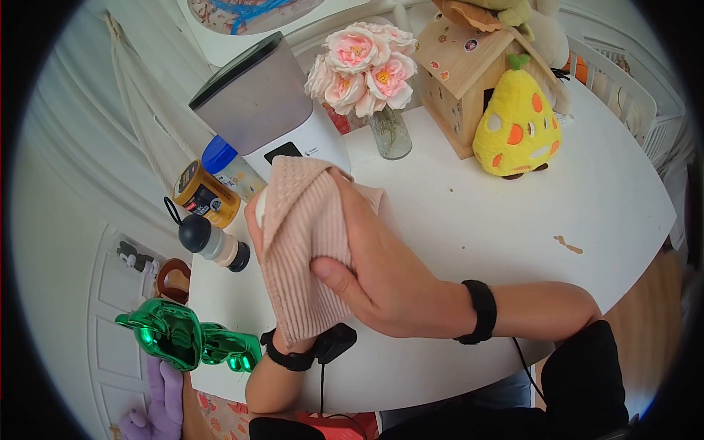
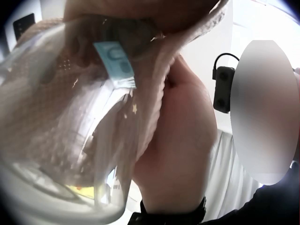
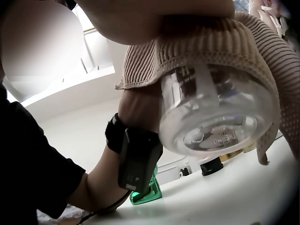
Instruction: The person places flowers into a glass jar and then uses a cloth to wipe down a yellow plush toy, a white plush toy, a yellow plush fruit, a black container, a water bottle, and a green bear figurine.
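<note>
A pink ribbed cloth (image 1: 304,242) is draped around a clear bottle (image 3: 218,122), whose rounded base shows below the cloth in the right wrist view. My right hand (image 1: 392,268) grips the cloth against the bottle, thumb on the near side and fingers over the far side. Mostly hidden behind the cloth, my left hand (image 3: 140,105) holds the bottle from the other side. In the left wrist view the bottle's see-through wall (image 2: 70,122) fills the left half, with a pale blue mark on it. Both hands are raised above the white table (image 1: 455,235).
A dispenser (image 1: 257,103), a blue-lidded container (image 1: 231,165), a yellow can (image 1: 207,194) and a small black-capped bottle (image 1: 213,240) stand at the left. Pink flowers (image 1: 367,66) in a glass vase, a wooden house (image 1: 458,81) and a yellow plush (image 1: 517,128) stand behind. A shiny green figure (image 1: 172,334) lies near left.
</note>
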Tool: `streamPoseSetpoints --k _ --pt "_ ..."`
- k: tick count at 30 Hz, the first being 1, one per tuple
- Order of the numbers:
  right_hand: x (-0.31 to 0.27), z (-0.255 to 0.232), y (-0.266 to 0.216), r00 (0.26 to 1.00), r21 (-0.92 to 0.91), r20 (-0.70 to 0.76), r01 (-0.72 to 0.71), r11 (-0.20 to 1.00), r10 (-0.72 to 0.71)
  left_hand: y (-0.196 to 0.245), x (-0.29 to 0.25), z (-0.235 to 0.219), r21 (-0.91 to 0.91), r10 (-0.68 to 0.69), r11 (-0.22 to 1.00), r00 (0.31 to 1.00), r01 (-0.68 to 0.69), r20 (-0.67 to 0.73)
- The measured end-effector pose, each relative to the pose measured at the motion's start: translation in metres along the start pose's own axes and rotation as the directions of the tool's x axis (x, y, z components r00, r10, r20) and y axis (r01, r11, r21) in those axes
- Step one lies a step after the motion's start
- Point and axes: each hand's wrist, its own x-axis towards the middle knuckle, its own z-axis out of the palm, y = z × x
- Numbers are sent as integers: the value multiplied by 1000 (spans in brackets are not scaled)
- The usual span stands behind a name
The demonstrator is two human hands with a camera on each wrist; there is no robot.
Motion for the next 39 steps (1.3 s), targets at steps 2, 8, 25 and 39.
streamPoseSetpoints --k 2,8,25,39 --pt "3 -7 0 1000 53 -19 12 999 -11 7 -5 9 -56 -75 996 997 74 -19" --pt "15 -28 4 993 279 -1 116 953 -120 11 -12 14 -148 -70 985 994 83 89" --pt "20 -26 -3 969 -34 160 193 981 -186 5 -8 13 -148 -135 980 991 130 -25" --pt "7 -13 -17 947 -237 303 179 955 -103 2 9 26 -174 -165 972 986 159 -20"
